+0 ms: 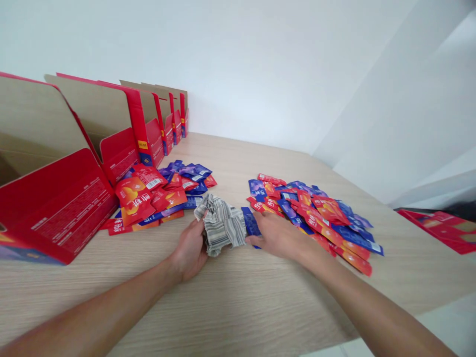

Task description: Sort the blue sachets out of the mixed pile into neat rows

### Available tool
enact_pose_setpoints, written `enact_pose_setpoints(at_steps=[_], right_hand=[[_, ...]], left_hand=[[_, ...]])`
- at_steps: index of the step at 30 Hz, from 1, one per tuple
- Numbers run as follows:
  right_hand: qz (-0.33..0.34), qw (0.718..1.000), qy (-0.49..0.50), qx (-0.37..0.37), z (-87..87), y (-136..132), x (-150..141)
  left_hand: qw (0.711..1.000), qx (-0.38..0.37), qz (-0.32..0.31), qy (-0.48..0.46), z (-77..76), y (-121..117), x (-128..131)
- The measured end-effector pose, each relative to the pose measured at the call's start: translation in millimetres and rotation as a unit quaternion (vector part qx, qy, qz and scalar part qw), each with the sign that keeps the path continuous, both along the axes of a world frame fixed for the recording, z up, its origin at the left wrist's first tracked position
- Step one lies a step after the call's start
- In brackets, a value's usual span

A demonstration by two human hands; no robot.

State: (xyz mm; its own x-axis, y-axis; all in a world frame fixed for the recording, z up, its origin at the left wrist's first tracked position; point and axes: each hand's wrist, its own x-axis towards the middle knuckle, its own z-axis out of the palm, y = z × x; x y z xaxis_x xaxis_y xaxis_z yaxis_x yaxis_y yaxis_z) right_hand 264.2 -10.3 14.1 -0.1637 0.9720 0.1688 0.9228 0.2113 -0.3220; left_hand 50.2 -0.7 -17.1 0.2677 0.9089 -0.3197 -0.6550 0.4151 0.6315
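Observation:
In the head view, my left hand [192, 248] is closed round a crumpled grey-and-white striped cloth [225, 222] just above the wooden table. My right hand [270, 235] grips a dark blue packet [251, 224] at its right edge, and the packet's left edge meets the cloth. Whether the packet reaches under the cloth cannot be made out. Close by on the right lies a pile of red and blue packets [312, 210]. To the left, against the cartons, rests another heap of red and blue packets [159, 196].
Several open red cartons [70, 208] with brown insides stand in a row along the left side, up to the white wall [253, 74]. The wooden table [238, 307] spreads beneath everything. A red carton-like object [439, 225] sits past the table's right edge.

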Motion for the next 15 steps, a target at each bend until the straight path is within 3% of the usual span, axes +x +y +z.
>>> enact_pose_setpoints(at_steps=[4,9,12,15], right_hand=[[0.001,0.997,-0.077,0.008,-15.2,-11,-16],[-0.041,0.993,-0.104,-0.021,-3.5,1,-4],[-0.056,0.998,0.01,0.03,7.7,9,5],[-0.037,0.969,0.235,0.065,13.8,12,-9]], left_hand=[[1.0,0.002,0.007,0.004,4.4,-3,-1],[1.0,-0.004,0.013,-0.004,2.9,-3,-4],[1.0,0.007,0.002,-0.013,-0.3,-2,-5],[1.0,0.005,-0.006,-0.012,-0.9,-1,-5]])
